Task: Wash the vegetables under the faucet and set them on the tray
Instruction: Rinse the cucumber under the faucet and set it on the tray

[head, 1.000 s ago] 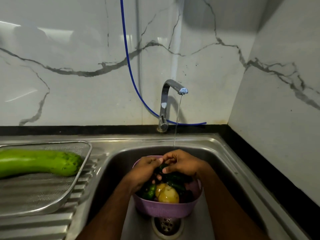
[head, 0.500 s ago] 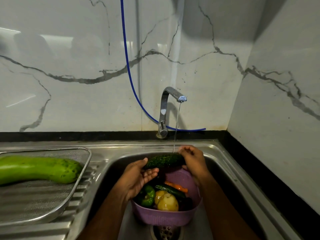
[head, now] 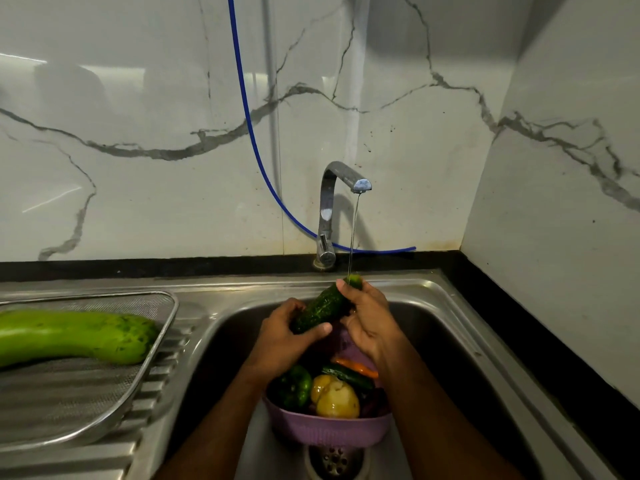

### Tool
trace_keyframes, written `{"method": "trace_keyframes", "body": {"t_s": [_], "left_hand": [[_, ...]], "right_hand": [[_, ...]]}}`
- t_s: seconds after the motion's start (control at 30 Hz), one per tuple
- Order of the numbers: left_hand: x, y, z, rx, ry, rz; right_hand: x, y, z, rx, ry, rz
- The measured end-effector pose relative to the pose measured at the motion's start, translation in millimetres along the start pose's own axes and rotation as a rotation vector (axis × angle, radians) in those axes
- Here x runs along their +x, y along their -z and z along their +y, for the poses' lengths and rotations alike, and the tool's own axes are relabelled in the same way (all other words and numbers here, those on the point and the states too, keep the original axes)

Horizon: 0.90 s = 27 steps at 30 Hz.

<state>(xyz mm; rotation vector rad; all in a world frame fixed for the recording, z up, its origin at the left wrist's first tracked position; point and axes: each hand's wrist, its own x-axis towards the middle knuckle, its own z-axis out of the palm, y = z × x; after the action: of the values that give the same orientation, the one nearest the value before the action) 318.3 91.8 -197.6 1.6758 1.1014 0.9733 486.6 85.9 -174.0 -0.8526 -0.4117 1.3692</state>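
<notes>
A dark green bumpy cucumber [head: 320, 308] is tilted above the sink, its upper tip under the thin stream from the chrome faucet [head: 332, 206]. My left hand [head: 282, 336] grips its lower end and my right hand [head: 369, 318] grips its upper end. Below them a purple colander [head: 329, 429] stands in the sink with a green pepper [head: 296, 386], a yellow potato [head: 336, 396], a carrot [head: 356, 366] and another cucumber [head: 346, 375]. On the left, the steel mesh tray [head: 104, 393] holds a long pale green gourd [head: 74, 336].
The steel sink [head: 460, 341] has its drain [head: 334, 460] just in front of the colander. A ribbed drainboard [head: 69, 459] lies under the tray. A blue hose [head: 252, 140] runs down the marble wall behind the faucet. A black counter edge runs along the right.
Both hands have lifted a cucumber out of the colander and raised it, tilting its upper end into the water stream. The camera view has tipped slightly.
</notes>
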Motion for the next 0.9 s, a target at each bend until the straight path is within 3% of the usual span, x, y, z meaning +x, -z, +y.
{"method": "trace_keyframes", "body": {"t_s": [0.1,0.2,0.33,0.47,0.53,0.67,0.77,0.9], "left_hand": [[1,-8,-10,0.207,-0.068,-0.012],[1,-7,-16,0.191,-0.081,-0.024],[-3,-10,-13,-0.230,0.043,-0.082],[-11,-15,3,-0.595,0.302,-0.340],[-13,-16,11,-0.665,0.386,-0.402],[-10,-22,17,-0.698,0.481,-0.335],[-7,-27,18,-0.721,0.509,-0.301],[-7,-31,11,-0.639,0.456,-0.315]], "right_hand": [[6,-1,5,-0.018,0.004,0.108],[10,-2,5,0.003,0.024,0.142],[5,2,2,0.042,0.001,0.013],[-2,3,4,0.014,-0.028,-0.123],[-4,4,4,0.012,-0.037,-0.164],[-3,10,2,-0.011,-0.037,-0.200],[1,10,6,-0.038,-0.043,-0.148],[2,-5,9,-0.190,-0.012,0.075]]}}
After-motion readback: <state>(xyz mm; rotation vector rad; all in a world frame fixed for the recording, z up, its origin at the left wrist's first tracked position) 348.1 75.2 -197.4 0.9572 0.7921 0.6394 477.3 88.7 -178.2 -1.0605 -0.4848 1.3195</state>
